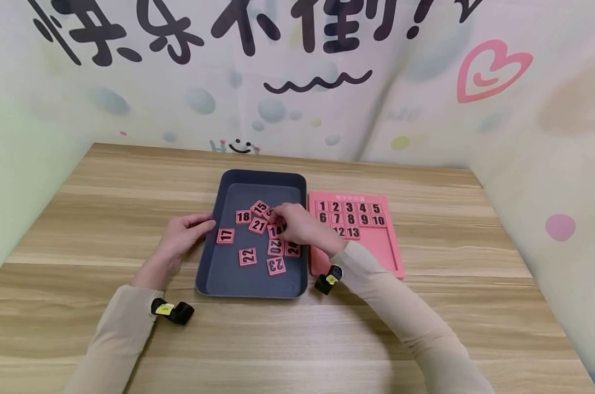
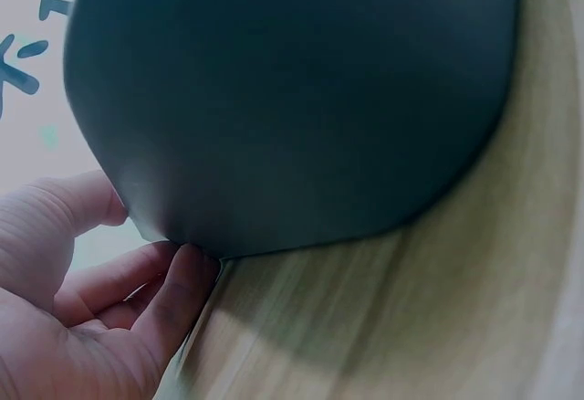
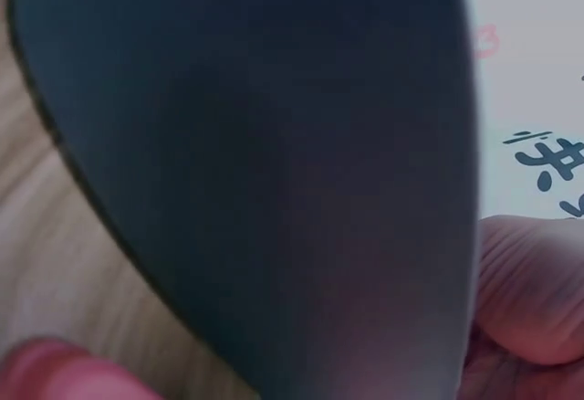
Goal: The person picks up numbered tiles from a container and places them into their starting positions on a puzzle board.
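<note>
A dark blue-grey tray (image 1: pixel 258 287) holds several loose pink number tiles, among them 17 (image 1: pixel 225 236), 18 (image 1: pixel 243 216), 21 (image 1: pixel 258 225), 22 (image 1: pixel 247 256) and 23 (image 1: pixel 275 266). My left hand (image 1: pixel 181 235) holds the tray's left side; the left wrist view shows thumb and curled fingers at its edge. Over the tray's right side, my right hand (image 1: pixel 299 223) pinches the 14 tile (image 1: pixel 275 231) among the others. The hand partly covers a neighbouring tile. The tray wall hides the right fingertips in the right wrist view.
Right beside the tray lies a pink number board (image 1: pixel 395 249), with tiles 1 to 10 in two rows and 12 and 13 visible below; my right wrist hides part of it. Both are on a wooden table (image 1: pixel 278 350) before a printed wall cloth (image 1: pixel 189 128).
</note>
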The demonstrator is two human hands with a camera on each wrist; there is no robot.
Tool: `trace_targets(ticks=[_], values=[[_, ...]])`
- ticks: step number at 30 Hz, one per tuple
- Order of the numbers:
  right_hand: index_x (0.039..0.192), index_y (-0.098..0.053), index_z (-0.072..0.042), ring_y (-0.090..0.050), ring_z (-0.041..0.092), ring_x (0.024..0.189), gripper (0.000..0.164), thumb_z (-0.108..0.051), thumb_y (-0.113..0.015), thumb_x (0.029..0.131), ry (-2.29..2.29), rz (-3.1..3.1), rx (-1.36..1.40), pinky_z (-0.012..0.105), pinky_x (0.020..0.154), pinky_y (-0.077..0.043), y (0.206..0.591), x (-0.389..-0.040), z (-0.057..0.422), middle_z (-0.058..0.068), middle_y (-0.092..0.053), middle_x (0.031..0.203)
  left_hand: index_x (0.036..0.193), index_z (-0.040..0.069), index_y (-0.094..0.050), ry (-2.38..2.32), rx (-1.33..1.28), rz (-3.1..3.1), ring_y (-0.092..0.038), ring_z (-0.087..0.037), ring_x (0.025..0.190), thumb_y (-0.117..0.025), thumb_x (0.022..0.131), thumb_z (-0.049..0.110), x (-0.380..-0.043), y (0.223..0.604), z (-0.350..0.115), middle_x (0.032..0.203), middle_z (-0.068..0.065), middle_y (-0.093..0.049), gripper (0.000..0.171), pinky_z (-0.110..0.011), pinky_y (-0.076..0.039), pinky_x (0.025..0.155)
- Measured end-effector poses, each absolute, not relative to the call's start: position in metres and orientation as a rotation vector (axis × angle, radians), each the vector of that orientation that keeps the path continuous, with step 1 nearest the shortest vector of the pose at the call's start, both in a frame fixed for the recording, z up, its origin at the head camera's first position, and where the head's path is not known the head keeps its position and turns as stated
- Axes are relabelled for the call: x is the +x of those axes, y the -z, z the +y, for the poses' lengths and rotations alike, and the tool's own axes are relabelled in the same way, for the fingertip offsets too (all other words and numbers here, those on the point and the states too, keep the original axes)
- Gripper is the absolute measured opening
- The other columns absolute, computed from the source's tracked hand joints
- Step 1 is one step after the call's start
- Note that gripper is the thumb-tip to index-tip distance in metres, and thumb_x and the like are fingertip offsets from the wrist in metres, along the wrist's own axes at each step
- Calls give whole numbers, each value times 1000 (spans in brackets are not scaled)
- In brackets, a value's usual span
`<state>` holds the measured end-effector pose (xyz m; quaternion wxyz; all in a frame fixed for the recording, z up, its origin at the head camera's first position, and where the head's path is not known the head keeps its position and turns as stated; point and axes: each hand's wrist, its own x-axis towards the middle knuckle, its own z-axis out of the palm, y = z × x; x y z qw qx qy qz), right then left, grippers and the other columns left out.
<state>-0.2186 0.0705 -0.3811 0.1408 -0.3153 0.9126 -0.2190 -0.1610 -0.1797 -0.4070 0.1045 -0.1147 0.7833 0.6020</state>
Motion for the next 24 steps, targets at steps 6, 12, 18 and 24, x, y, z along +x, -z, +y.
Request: trace_targets(ticks=[6,12,18,24], values=[[103,-64,-4,-54,19,86,27,-2,-73,77,598,2628,-948,29,77,-48,381,-220,69,9,-63,98,134,-3,-48,-1765,-327,2325,-43,-25,125,-57,94,24,-161,407,-180,136,-19,-47,50,-20,-43,92],[102,-65,-4,-54,19,87,28,-3,-74,76,602,2648,-963,29,78,-48,381,-221,70,8,-62,97,134,-3,-48,-1771,-328,2323,-43,-25,125,-57,94,24,-161,406,-179,136,-19,-47,49,-18,-44,90],[103,-66,-3,-54,19,89,29,-4,-73,75,705,2653,-983,28,79,-48,373,-219,80,7,-61,97,134,-3,-48,-1776,-342,2318,-43,-24,125,-58,93,23,-161,407,-179,136,-19,-47,49,-15,-45,86],[102,-66,-1,-55,22,85,29,-2,-72,73,903,2653,-1004,29,73,-47,362,-214,109,7,-61,93,135,-1,-48,-1777,-368,2303,-42,-24,125,-59,93,24,-161,408,-179,138,-18,-46,50,-15,-45,86]])
